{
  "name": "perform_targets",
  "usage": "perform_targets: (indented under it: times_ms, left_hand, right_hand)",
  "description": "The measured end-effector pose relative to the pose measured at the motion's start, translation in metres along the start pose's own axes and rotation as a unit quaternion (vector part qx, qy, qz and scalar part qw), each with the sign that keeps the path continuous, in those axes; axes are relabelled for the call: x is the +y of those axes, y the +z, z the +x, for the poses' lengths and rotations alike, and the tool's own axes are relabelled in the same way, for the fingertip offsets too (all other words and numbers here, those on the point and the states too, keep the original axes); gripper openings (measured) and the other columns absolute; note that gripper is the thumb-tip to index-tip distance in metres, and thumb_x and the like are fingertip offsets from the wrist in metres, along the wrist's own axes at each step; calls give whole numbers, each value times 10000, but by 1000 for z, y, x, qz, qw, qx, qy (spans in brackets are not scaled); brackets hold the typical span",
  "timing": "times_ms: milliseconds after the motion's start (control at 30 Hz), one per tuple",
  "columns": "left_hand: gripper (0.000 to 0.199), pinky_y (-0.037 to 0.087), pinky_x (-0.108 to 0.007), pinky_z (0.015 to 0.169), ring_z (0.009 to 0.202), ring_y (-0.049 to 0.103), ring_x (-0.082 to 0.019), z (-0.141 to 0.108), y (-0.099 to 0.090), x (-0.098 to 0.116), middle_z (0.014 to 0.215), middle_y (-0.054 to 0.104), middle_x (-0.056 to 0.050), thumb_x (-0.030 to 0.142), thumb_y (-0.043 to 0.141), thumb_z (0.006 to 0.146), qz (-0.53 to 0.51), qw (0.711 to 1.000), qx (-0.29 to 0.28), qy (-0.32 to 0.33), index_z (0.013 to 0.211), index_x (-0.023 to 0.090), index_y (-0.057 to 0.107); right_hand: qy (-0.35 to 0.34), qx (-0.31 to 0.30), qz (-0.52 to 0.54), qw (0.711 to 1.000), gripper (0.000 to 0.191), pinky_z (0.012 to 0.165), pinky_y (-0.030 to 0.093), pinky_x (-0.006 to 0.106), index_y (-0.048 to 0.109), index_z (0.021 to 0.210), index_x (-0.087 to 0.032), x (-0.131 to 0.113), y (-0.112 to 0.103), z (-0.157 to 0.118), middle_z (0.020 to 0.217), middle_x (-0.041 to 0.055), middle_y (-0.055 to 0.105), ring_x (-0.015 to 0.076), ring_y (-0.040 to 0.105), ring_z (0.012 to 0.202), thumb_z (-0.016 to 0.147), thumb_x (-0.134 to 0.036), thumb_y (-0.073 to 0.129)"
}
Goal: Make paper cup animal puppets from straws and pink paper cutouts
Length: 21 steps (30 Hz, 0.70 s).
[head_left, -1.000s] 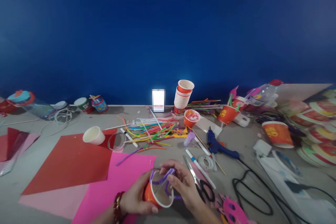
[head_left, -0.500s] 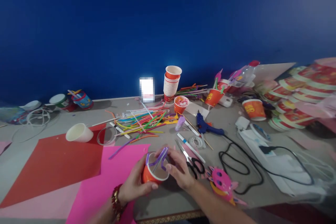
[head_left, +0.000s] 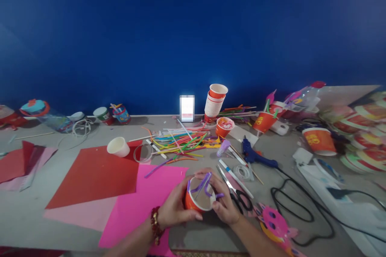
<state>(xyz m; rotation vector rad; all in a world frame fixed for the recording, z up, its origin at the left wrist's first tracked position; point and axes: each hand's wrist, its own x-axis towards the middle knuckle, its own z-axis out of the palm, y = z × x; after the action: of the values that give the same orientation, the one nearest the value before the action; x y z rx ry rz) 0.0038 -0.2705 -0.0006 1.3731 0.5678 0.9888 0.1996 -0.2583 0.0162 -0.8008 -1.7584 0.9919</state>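
Observation:
An orange-red paper cup (head_left: 193, 204) with a white rim is tilted toward me, its open mouth facing up. Bent across that mouth is a purple pipe cleaner (head_left: 207, 178), one end jutting over the right rim. My left hand (head_left: 175, 209), wearing a beaded bracelet, wraps the cup's left side with the thumb in front. On the right side, my right hand (head_left: 226, 202) closes round the cup, its thumb at the rim near the pipe cleaner's end. Its other fingers are partly behind the cup. Black-handled scissors (head_left: 241, 200) lie just right of this hand.
Pink paper (head_left: 129, 209) and red paper (head_left: 99, 176) lie at left, with a white cup (head_left: 118, 147) on the red. Beyond are loose pipe cleaners (head_left: 181, 138) and stacked cups (head_left: 214, 104). A blue glue gun (head_left: 256, 155) trails its black cord at right, beyond a pink paper figure (head_left: 275, 221).
The view has swung left, so everything sits further right in it. My right hand has settled against the cup's side, and the pipe cleaner's end now pokes out past the right rim.

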Motion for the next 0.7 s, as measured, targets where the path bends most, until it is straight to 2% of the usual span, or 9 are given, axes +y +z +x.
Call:
perform_targets:
  times_ms: [100,200,300,367,467,567,700]
  left_hand:
    - [860,379,-485,1089,1314,455,-363,0,-3,0,1447,457,-155,465,810,733,23,999,14,21,1444,235,385]
    - [747,400,-472,1073,1281,485,-335,4,-4,3,1419,473,-136,479,727,818,44,998,28,43,1438,261,371]
    - [633,361,-463,1113,1349,403,-331,11,-6,12,1432,438,-139,489,640,884,125,988,52,72,1425,247,416]
    - [616,383,-452,1105,1360,392,-324,14,-12,22,1446,424,-145,468,631,895,180,980,56,57,1430,240,429]
    - [615,419,-456,1079,1303,478,-295,8,-29,39,1438,480,-130,416,623,910,253,966,48,-12,1463,275,394]
    - [641,299,-505,1157,1392,384,-321,-9,-49,44,1496,453,-113,440,640,891,387,921,9,-37,1469,285,411]
    - [971,189,-562,1180,1451,267,-392,-30,-60,22,1567,325,-192,578,741,748,524,849,-74,0,1527,193,307]
  right_hand:
    - [2,-2,26,1000,721,1012,453,502,578,1322,-249,-4,2,2,1274,137,598,367,537,1220,818,-757,496]
    - [11,-5,44,999,769,1060,417,513,511,1374,-245,-6,5,3,1344,144,555,365,507,1272,797,-752,554]
    - [20,11,27,999,684,1074,416,506,479,1382,-271,-5,8,6,1351,126,561,342,526,1268,822,-628,643]
    - [25,39,4,999,617,1045,451,485,487,1361,-269,-3,9,8,1314,119,593,324,564,1226,833,-520,684]
    - [31,82,-53,995,584,993,486,472,512,1319,-228,-1,8,10,1231,123,635,317,606,1151,822,-466,704]
    - [41,93,-125,987,587,991,480,484,513,1318,-215,0,8,11,1200,121,648,316,614,1122,821,-461,706]
    - [31,81,-179,980,643,1016,461,501,490,1340,-216,-6,9,12,1273,140,617,339,583,1179,802,-482,721]
